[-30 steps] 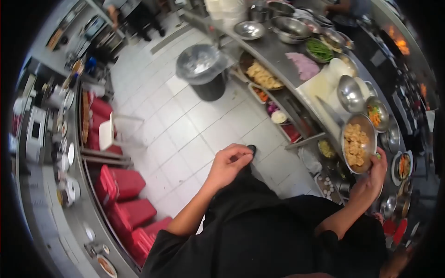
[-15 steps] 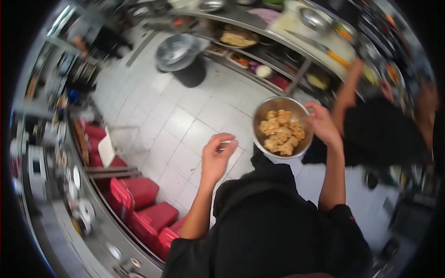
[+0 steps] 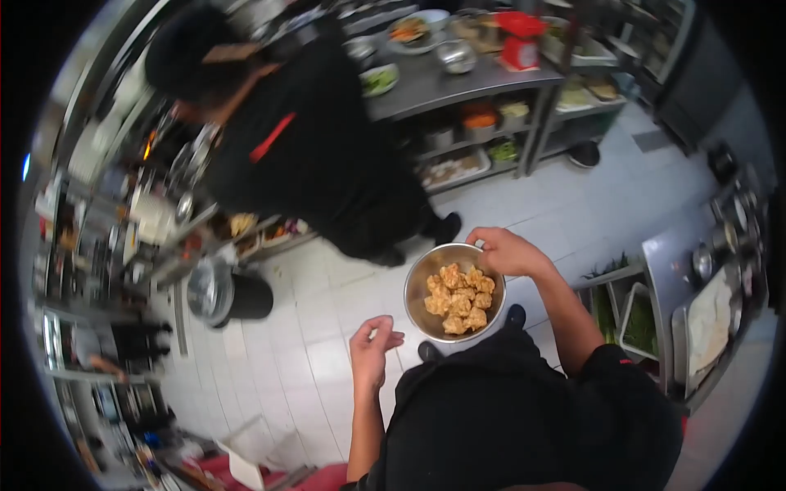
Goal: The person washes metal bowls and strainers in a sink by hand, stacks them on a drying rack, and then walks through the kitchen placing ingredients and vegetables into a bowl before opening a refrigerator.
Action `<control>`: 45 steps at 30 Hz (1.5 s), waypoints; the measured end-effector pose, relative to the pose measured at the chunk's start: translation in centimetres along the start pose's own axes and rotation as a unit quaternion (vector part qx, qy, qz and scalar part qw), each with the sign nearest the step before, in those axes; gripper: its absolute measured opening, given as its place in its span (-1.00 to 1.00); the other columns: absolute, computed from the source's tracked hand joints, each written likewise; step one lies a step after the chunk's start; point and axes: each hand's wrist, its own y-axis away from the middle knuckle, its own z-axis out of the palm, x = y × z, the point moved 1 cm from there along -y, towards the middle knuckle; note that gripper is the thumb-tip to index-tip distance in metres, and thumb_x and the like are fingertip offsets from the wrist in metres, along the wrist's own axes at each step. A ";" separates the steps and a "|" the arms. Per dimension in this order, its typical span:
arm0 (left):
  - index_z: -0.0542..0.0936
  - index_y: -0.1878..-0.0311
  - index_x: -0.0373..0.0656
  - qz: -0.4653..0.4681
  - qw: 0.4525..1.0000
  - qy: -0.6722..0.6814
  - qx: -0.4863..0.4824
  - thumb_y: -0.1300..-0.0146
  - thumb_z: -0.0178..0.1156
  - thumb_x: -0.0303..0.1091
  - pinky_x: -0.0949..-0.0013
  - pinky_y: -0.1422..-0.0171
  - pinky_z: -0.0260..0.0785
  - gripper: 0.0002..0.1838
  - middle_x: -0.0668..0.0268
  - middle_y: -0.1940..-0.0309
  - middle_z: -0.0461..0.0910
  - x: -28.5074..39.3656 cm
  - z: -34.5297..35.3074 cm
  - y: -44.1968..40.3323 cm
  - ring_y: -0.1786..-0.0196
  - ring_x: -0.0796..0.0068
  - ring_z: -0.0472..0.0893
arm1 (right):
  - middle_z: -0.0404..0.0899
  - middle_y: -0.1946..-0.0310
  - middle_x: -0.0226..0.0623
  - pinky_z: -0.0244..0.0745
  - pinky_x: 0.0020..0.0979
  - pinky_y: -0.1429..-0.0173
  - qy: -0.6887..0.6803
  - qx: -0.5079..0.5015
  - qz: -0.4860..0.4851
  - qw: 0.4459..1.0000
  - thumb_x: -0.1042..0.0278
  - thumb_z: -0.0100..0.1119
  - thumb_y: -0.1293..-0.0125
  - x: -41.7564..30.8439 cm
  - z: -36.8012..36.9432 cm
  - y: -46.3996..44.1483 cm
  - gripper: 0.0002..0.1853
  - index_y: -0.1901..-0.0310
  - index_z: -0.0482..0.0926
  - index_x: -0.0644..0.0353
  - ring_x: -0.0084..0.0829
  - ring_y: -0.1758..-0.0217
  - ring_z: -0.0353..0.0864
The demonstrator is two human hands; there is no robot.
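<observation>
My right hand (image 3: pixel 509 250) grips the rim of a steel mixing bowl (image 3: pixel 416 282) at its upper right. Pieces of battered fried food (image 3: pixel 458 299), golden brown and lumpy, lie in the bowl, which I carry in front of my body above the floor. To the left of the bowl, apart from it, my left hand (image 3: pixel 375 350) hangs in the air. Its fingers are loosely bent, and nothing shows in them.
A co-worker in black (image 3: pixel 319 147) stands ahead on the left, beside the counters. Ahead is a steel worktable (image 3: pixel 442 94) with a red scale (image 3: pixel 520 45). A lined bin (image 3: pixel 246 295) stands on the left; trays of greens (image 3: pixel 639 319) sit at the right. White tiles cover the floor.
My view has swung to the right, bringing the worktable with the red scale into sight. The co-worker and the bin now appear farther left. My right hand still holds the bowl.
</observation>
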 end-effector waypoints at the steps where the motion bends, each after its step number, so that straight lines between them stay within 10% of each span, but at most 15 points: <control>1: 0.47 0.18 -0.34 -0.004 0.999 -0.019 -0.041 -0.23 0.07 -0.31 0.43 0.29 0.47 -0.75 0.23 0.27 0.50 0.1 0.3 -0.8 0.40 0.43 0.57 | 0.46 0.62 -0.37 0.31 -0.49 0.49 -0.015 0.046 0.001 0.999 0.57 -0.06 0.01 0.0 0.3 1.1 -0.71 0.18 0.42 0.26 -0.57 0.57 0.40; 8: 0.40 0.10 -0.35 -0.077 0.952 0.018 -0.296 -0.20 0.12 -0.33 0.44 0.26 0.50 -0.70 0.23 0.31 0.48 4.0 -0.2 -5.2 0.39 0.44 0.57 | 0.47 0.60 -0.35 0.30 -0.50 0.47 -0.007 0.265 0.046 0.963 0.55 -0.05 0.01 -3.1 4.1 6.6 -0.70 0.16 0.43 0.27 -0.57 0.55 0.40; 20: 0.35 0.34 -0.26 -0.112 0.920 -0.020 -0.375 -0.07 0.13 -0.58 0.43 0.35 0.55 -0.84 0.27 0.44 0.45 7.5 8.4 -10.6 0.48 0.52 0.52 | 0.54 0.52 -0.24 0.38 -0.48 0.40 0.012 0.316 0.029 0.948 0.51 -0.01 0.00 -1.5 -3.1 4.8 -0.71 0.17 0.46 0.27 -0.54 0.49 0.48; 23: 0.33 0.39 -0.25 -0.094 0.933 -0.003 -0.348 -0.03 0.10 -0.63 0.42 0.39 0.55 -0.85 0.25 0.46 0.45 9.1 14.7 -11.8 0.49 0.50 0.52 | 0.58 0.39 -0.07 0.45 -0.35 0.18 0.069 0.303 0.013 0.950 0.42 0.10 0.03 0.0 -10.7 3.2 -0.72 0.21 0.54 0.26 -0.23 0.33 0.58; 39: 0.30 0.41 -0.23 -0.034 0.904 -0.024 -0.426 -0.01 0.06 -0.65 0.42 0.41 0.55 -0.84 0.22 0.44 0.43 18.3 44.1 -25.3 0.46 0.46 0.54 | 0.60 0.45 -0.13 0.46 -0.44 0.24 0.197 0.583 0.008 0.788 0.57 0.15 0.00 -0.5 -44.5 2.7 -0.84 0.31 0.57 0.33 -0.37 0.38 0.59; 45: 0.30 0.39 -0.20 -0.049 0.902 0.015 -0.430 -0.04 0.06 -0.64 0.44 0.40 0.57 -0.84 0.25 0.42 0.45 22.3 53.5 -26.3 0.42 0.48 0.56 | 0.58 0.41 -0.08 0.45 -0.29 0.15 0.314 0.590 -0.139 0.731 0.48 0.12 0.05 -5.6 -63.9 -0.3 -0.83 0.36 0.59 0.26 -0.15 0.28 0.58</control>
